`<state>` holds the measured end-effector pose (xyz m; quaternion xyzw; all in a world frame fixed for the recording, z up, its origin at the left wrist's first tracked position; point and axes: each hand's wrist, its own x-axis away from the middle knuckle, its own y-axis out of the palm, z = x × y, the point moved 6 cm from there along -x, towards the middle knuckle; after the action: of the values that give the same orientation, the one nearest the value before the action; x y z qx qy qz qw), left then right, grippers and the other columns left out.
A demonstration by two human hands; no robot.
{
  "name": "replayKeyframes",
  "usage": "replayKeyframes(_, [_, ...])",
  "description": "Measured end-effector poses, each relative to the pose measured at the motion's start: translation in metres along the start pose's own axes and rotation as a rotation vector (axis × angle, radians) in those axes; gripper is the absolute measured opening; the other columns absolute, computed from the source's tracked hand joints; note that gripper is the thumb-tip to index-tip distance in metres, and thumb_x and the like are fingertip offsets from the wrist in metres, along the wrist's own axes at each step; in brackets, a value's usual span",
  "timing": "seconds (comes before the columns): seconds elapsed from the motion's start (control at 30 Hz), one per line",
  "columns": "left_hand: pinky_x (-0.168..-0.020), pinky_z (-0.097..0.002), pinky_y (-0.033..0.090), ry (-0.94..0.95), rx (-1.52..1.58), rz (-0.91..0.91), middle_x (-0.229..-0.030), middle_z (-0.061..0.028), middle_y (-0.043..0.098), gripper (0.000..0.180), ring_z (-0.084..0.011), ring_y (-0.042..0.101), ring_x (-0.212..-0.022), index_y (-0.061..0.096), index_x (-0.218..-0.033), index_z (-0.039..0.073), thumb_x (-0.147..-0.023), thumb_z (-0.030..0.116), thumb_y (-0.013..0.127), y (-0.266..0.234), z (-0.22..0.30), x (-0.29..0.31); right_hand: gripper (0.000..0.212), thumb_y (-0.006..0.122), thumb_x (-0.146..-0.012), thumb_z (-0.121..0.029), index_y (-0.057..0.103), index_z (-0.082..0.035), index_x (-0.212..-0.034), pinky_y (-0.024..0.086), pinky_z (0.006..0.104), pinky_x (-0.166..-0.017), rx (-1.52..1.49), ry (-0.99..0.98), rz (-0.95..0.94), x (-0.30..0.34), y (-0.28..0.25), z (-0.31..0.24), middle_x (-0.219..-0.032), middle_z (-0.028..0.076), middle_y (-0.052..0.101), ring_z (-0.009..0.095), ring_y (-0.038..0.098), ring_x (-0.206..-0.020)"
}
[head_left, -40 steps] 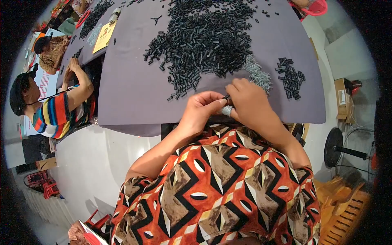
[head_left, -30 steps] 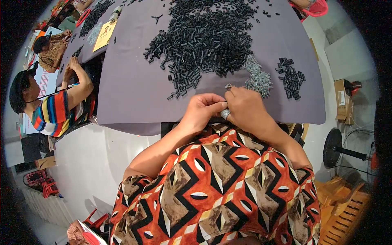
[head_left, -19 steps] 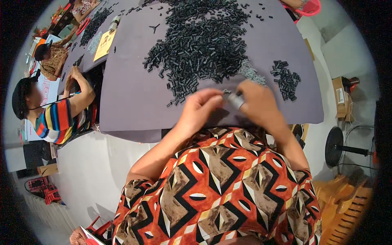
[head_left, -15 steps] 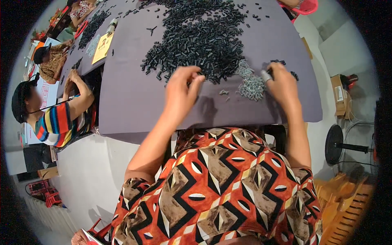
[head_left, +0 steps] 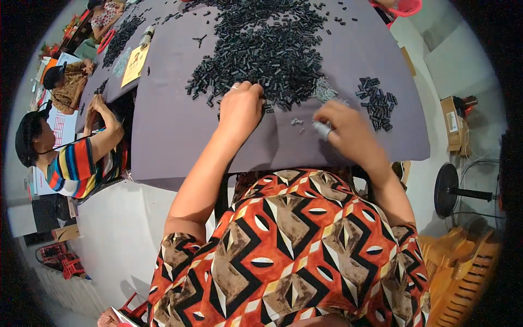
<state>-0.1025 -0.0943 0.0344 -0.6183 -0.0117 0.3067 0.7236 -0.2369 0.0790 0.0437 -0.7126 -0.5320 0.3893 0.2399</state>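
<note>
My left hand [head_left: 241, 106] is at the near edge of a large heap of small black cylindrical pieces [head_left: 261, 60]. Its fingers are bent together and point down into the heap. The fingertips are hidden, so what they grip does not show. Slightly smeared by motion, my right hand [head_left: 348, 131] is over a small pile of tiny silver metal parts [head_left: 326, 90] that look like screws, covering much of it. A pale wrap [head_left: 322, 129] covers its thumb. To its right lies a smaller group of black pieces [head_left: 377, 103].
A grey cloth covers the table [head_left: 174, 120]. A few loose silver parts [head_left: 296, 122] lie between my hands. A black three-armed piece [head_left: 200, 40] lies left of the heap. On the left, a person in a striped shirt [head_left: 81, 163] works at another table holding a yellow card [head_left: 135, 65].
My left hand has turned down onto the heap's near edge. My right hand has moved left from the smaller black group, uncovering it, to the silver pile.
</note>
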Motion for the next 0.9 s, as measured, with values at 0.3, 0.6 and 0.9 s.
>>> replayKeyframes(0.3, [-0.077,-0.0409,0.049,-0.004,0.148,0.029,-0.088,-0.0113,0.063,0.012,-0.0331,0.06,-0.089,0.063,-0.094,0.004,-0.084,0.008,0.067,-0.013,0.001,0.015,0.025,0.065,-0.075,-0.002,0.059,-0.005,-0.099,0.051,0.0454,-0.077,0.123,0.001,-0.116,-0.004,0.044,-0.009,-0.091,0.013,0.058,0.035,0.062,-0.09])
replayKeyframes(0.6, [-0.068,-0.024,0.055,-0.47,1.356,-0.093,-0.086,-0.0064,0.07,0.015,-0.0112,0.067,-0.075,0.059,-0.108,0.0,-0.093,-0.002,0.061,0.013,0.01,0.059,0.02,0.063,-0.075,0.001,0.058,-0.001,-0.094,0.051,0.0362,-0.07,-0.364,0.24,-0.081,-0.005,0.033,-0.009,-0.09,0.014,0.064,0.027,0.065,-0.078])
replayKeyframes(0.9, [-0.073,-0.0243,0.055,-0.463,1.384,-0.146,-0.098,-0.0054,0.071,0.019,-0.0087,0.065,-0.081,0.067,-0.112,-0.001,-0.094,-0.001,0.06,0.019,0.028,0.068,0.019,0.06,-0.077,0.003,0.065,0.0,-0.095,0.049,0.0257,-0.067,-0.639,0.278,0.023,0.002,0.038,0.007,-0.083,0.004,0.067,0.01,0.061,-0.074])
